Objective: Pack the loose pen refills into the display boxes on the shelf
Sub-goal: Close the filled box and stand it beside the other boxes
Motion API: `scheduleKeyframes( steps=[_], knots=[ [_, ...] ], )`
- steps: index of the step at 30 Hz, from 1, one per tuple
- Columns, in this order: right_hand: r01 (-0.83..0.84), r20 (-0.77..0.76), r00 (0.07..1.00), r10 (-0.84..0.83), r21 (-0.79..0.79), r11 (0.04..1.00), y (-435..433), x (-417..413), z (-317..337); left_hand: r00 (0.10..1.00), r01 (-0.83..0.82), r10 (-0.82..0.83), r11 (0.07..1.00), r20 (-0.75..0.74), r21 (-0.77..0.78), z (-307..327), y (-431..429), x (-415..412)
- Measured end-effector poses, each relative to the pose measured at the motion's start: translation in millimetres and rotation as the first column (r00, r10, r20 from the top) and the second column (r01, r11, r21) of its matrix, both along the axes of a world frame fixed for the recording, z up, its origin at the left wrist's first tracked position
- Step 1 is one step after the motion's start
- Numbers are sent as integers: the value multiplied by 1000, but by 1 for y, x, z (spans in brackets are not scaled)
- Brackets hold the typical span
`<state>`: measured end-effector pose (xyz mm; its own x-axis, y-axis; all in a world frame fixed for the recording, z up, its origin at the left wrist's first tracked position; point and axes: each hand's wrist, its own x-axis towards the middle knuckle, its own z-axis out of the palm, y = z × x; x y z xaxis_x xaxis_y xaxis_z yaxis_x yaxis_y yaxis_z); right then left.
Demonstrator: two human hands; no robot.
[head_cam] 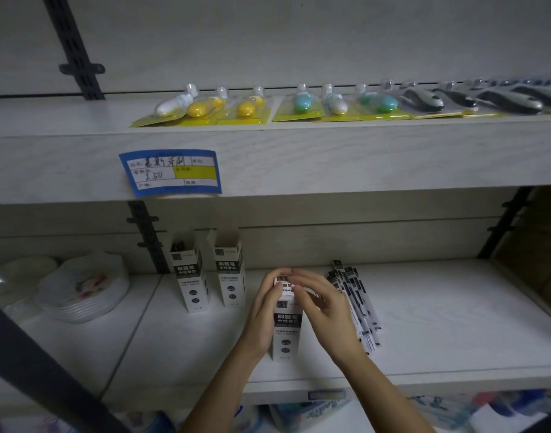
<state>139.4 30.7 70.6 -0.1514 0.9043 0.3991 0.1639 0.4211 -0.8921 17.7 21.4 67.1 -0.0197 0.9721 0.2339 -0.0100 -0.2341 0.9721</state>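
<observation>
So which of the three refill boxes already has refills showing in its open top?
The leftmost display box, by the plates: dark refill tips show in its open top. None show in the middle box, and hands cover the top of the third box.

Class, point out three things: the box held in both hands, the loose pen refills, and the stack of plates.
held box [287,323], head view, its printed front face.
loose pen refills [360,303], head view, middle of the pile.
stack of plates [83,285], head view, top plate's surface.
</observation>
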Motion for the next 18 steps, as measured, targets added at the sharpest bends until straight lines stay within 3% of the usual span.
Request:
scheduleKeyframes(
  steps=[7,10,14,18],
  knots=[
    [-47,-21,999,46,-35,998,-3,0,-4,1000,22,-22,1000,-3,11,1,-2,0],
    [-161,-48,987,156,-163,973,-2,7,-14,1000,15,-15,1000,5,-28,-1,-3,-2],
    [-145,138,973,184,-252,957,4,17,-29,999,4,0,995,39,-97,2,-6,-6],
    [-156,125,972,199,-293,943,5,16,-26,997,-78,77,992,-12,-103,-4,-12,-21]
  ],
)
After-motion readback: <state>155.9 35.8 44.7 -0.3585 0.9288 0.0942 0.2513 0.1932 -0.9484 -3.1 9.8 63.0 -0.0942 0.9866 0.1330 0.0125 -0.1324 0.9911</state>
